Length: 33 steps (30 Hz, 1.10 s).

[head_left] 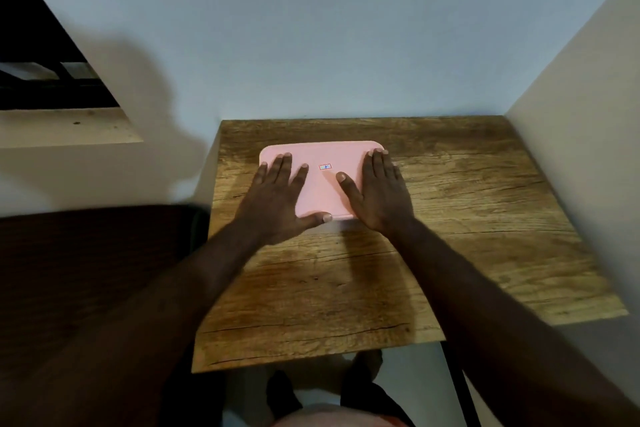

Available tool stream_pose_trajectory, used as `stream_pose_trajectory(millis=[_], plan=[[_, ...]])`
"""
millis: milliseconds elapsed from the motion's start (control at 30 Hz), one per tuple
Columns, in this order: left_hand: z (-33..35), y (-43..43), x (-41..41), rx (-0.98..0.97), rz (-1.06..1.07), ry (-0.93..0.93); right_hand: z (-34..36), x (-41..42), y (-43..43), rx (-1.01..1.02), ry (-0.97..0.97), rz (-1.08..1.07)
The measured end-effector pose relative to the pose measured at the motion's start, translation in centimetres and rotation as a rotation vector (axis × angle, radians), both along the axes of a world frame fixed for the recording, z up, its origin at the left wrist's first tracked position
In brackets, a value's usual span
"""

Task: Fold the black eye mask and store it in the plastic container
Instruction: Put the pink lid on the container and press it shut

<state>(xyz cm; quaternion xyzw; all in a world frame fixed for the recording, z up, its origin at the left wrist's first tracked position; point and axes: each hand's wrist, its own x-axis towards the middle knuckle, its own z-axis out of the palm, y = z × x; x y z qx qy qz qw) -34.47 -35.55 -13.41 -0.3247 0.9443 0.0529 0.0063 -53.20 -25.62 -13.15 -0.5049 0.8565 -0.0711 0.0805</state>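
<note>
Plastic container (322,192) with its pink lid (311,153) sits near the back edge of the wooden surface (467,218) — the left hand (277,198) and right hand (379,194) lie flat on top, fingers straight, gripping nothing.

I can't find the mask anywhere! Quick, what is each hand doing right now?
Left hand: open, flat on the pink container lid.
Right hand: open, flat on the same lid.

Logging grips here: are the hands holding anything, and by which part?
Nothing is gripped. The left hand and right hand lie flat with straight fingers on the pink container lid, one on each side.
</note>
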Motion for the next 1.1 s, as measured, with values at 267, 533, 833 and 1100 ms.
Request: stream_pose_trajectory(millis=[267,533,833,1100], plan=[[0.1,-1.5,0.5,-0.007,-0.063,-0.045,0.8,-0.5,1.9,0.066,-0.089,0.203],[-0.5,2.9,1.1,-0.046,0.022,-0.114,0.5,-0.2,3.5,0.156,0.128,0.337],[-0.8,-1.9,2.5,-0.018,0.192,0.02,0.7,0.6,-3.3,0.145,0.157,0.376],[-0.7,-7.9,1.7,-0.008,0.181,0.037,0.8,-0.6,-9.3,0.114,0.167,0.375]])
